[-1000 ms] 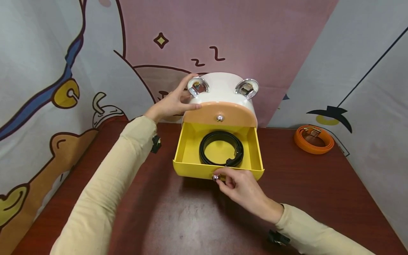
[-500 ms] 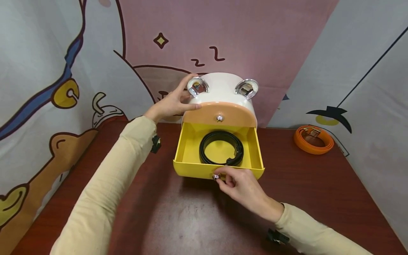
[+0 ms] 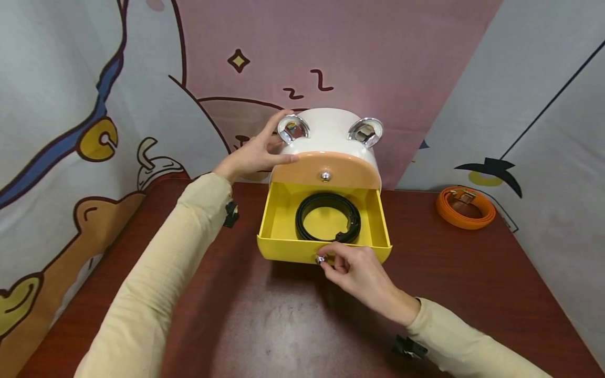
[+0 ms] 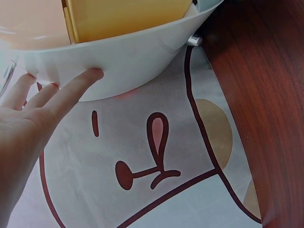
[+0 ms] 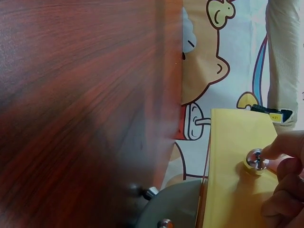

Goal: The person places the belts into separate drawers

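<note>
A white storage box (image 3: 331, 126) with silver ears and a peach upper drawer front (image 3: 307, 167) stands at the back of the table. Its yellow lower drawer (image 3: 283, 251) is pulled out, and a coiled black belt (image 3: 302, 226) lies inside. My left hand (image 3: 255, 152) rests on the box's left side, thumb at the front edge. In the left wrist view its straight fingers (image 4: 80, 88) press the white wall. Between thumb and index finger, my right hand (image 3: 364, 273) pinches the silver knob (image 5: 255, 160) on the drawer's front.
An orange coiled belt (image 3: 465, 207) lies on the dark red table (image 3: 264, 325) at the back right. A printed cartoon cloth (image 3: 378, 63) hangs right behind the box and along both sides. A second silver knob (image 3: 325, 176) sits on the upper drawer front.
The yellow drawer's front has slid slightly inward, toward the box, with my right hand still pinching its knob. My left hand stays in place.
</note>
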`<state>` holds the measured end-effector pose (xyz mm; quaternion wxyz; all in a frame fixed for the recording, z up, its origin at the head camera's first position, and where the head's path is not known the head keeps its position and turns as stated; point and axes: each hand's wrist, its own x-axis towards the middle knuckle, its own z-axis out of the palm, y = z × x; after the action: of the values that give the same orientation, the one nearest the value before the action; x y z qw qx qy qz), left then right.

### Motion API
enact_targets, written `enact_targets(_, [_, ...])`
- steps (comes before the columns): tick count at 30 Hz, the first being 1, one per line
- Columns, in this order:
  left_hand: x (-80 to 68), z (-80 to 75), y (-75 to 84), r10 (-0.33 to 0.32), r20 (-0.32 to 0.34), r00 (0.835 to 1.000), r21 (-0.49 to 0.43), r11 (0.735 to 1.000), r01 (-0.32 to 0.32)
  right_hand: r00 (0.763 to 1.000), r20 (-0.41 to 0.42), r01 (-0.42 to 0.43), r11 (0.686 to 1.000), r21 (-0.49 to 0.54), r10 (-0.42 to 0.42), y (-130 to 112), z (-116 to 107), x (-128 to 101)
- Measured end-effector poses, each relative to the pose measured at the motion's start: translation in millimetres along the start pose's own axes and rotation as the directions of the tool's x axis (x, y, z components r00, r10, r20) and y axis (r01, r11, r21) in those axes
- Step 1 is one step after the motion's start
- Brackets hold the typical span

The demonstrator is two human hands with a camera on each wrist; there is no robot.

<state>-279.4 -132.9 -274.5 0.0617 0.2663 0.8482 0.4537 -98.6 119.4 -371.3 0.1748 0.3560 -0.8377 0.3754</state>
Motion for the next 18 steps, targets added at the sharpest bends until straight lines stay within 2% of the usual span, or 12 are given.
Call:
enact_targets(7, [-0.7, 0.3, -1.0, 0.017, -0.002, 1.0, -0.009, 1.0, -0.017, 1.0, 0.001, -0.005, 1.0, -0.007, 0.005, 4.8, 0.6, 8.4])
enact_targets(14, [-1.7, 0.8, -0.8, -0.009, 0.018, 1.0, -0.007, 1.0, 0.009, 0.999, -0.006, -0.042, 0.999, -0.002, 0.042, 15.3, 2.1, 17.5])
enact_targets(18, [-1.9, -0.2, 0.4, -0.012, 0.005, 1.0, 0.008, 1.0, 0.012, 0.999, -0.009, -0.039, 0.999, 0.01, 0.039, 17.2, 2.3, 18.6])
